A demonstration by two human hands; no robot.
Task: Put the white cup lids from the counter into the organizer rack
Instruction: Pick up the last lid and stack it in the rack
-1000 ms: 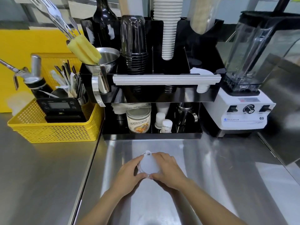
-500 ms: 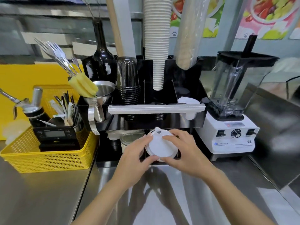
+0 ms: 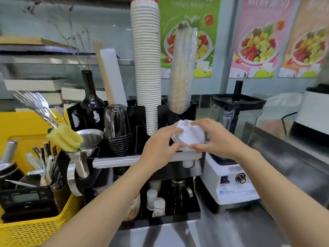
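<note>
White plastic cup lids (image 3: 189, 138), a small stack tilted toward the camera, sit pinched between both hands in the head view. The left hand (image 3: 158, 148) curls around the stack's left edge, thumb low and fingertips (image 3: 175, 130) pressed on the upper rim. The right hand (image 3: 216, 139) closes on the right side, index finger laid across the top and thumb against the lower front. Both grips are partly curled and closed on the lids, not clenched. The stack hangs above the right-hand compartment of the black organizer rack (image 3: 142, 114), just behind the rack's pale front rail (image 3: 117, 160) and in front of a sleeve of clear cups (image 3: 181, 72). A tall column of white paper cups (image 3: 146, 68) stands in the neighbouring slot to the left. A blender (image 3: 231, 168) stands just beside the rack on the right, and a yellow basket (image 3: 35, 229) on the left.
</note>
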